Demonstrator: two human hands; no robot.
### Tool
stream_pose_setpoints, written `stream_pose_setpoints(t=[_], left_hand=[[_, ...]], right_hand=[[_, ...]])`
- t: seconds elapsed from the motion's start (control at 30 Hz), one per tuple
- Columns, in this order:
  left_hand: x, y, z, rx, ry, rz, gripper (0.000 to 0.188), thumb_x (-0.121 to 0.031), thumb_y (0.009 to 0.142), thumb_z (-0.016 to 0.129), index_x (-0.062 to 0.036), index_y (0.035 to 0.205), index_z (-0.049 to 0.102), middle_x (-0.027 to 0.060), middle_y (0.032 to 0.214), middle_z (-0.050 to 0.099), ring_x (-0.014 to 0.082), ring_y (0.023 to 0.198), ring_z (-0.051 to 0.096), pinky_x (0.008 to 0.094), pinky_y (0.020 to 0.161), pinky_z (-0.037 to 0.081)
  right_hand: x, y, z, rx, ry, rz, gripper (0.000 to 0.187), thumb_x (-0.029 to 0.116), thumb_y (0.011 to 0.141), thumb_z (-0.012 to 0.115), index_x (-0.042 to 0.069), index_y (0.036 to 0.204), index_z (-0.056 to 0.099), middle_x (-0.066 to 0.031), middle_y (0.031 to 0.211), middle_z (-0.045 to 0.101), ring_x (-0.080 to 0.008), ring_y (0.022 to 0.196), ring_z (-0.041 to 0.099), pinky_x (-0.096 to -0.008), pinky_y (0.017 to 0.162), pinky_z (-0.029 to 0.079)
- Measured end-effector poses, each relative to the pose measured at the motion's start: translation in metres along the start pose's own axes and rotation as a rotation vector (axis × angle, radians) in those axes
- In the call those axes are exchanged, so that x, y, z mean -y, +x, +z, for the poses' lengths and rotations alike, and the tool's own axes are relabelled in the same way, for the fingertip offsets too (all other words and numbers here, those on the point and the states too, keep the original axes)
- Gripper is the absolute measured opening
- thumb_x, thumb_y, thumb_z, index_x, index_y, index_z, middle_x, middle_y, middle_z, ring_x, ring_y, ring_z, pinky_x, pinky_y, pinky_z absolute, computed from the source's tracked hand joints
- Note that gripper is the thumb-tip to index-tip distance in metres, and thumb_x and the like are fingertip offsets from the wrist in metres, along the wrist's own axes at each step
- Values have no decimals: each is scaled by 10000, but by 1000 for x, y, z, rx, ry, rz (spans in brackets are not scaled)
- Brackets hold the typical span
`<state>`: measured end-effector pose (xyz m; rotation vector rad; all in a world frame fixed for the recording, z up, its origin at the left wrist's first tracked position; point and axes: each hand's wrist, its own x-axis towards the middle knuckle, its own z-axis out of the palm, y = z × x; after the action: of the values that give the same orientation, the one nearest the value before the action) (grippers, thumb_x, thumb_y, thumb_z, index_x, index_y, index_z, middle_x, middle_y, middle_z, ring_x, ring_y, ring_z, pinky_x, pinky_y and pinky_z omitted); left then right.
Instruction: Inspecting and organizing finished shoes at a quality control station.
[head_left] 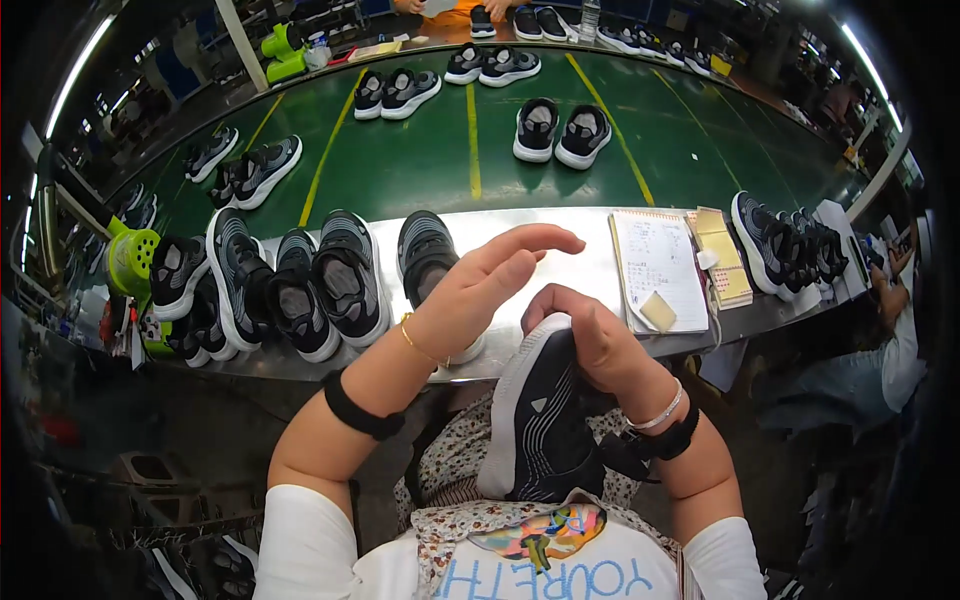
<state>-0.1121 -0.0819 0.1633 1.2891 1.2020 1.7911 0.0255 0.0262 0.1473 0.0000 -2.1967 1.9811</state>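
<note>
My right hand (pixel 610 350) is closed round the upper end of a black sneaker (pixel 552 420) with a white sole and pale curved lines on its side. The sneaker is upright against my lap, its sole facing left. Just above it hovers my left hand (pixel 490 275), fingers stretched out and thumb apart, holding nothing. Partly hidden beneath my left wrist, another black sneaker (pixel 424 245) stands on the metal bench (pixel 540 222). Several more sneakers (pixel 350 275) are grouped on the bench to the left.
A written-on notebook (pixel 658 265) and yellow cards (pixel 722 255) lie to the right on the bench. Beyond them stand more sneakers (pixel 770 245). A green conveyor belt (pixel 420 165) with yellow lines carries pairs of sneakers. Other people's hands (pixel 410 6) show across the belt.
</note>
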Motion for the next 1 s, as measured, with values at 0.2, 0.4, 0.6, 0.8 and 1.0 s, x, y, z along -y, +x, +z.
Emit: stream_pose_setpoints(t=[0.2, 0.4, 0.6, 0.8, 1.0], left_hand=[[-3, 19, 21, 163, -104, -7, 498, -378, 951, 299, 46, 1000, 555, 152, 979, 600, 254, 1038, 533, 364, 931, 389], [0, 17, 23, 96, -480, -100, 657, -545, 890, 294, 45, 1105, 486, 158, 889, 606, 267, 927, 578, 397, 880, 427], [-7, 0, 12, 355, -430, -99, 749, -611, 843, 328, 72, 1119, 462, 185, 826, 611, 306, 894, 584, 413, 821, 438], [-14, -8, 16, 310, -312, -157, 762, -613, 847, 322, 94, 1084, 479, 164, 752, 616, 250, 740, 620, 328, 693, 487], [-14, -15, 18, 161, -211, -232, 794, -664, 825, 297, 69, 1024, 527, 88, 616, 562, 132, 601, 581, 220, 569, 460]], right_hand=[[-8, 2, 6, 5, 24, 56, 606, 524, 914, 277, -27, 970, 523, -67, 881, 544, -145, 855, 502, -263, 800, 392], [-15, 5, 10, 63, 16, 2, 682, 567, 867, 377, -50, 1141, 476, -128, 1074, 557, -217, 1059, 490, -312, 943, 343], [-13, 5, 9, 202, -103, 1, 761, 329, 624, 780, -32, 1196, 430, -109, 1179, 482, -214, 1135, 427, -331, 956, 347], [-12, 8, 17, 191, 36, 57, 716, 114, 591, 801, 19, 1194, 427, -95, 1134, 505, -208, 1131, 447, -328, 957, 362], [-20, 13, 24, 223, 180, 33, 659, 84, 600, 791, 25, 1157, 444, -78, 1097, 533, -193, 1082, 491, -314, 920, 398]])
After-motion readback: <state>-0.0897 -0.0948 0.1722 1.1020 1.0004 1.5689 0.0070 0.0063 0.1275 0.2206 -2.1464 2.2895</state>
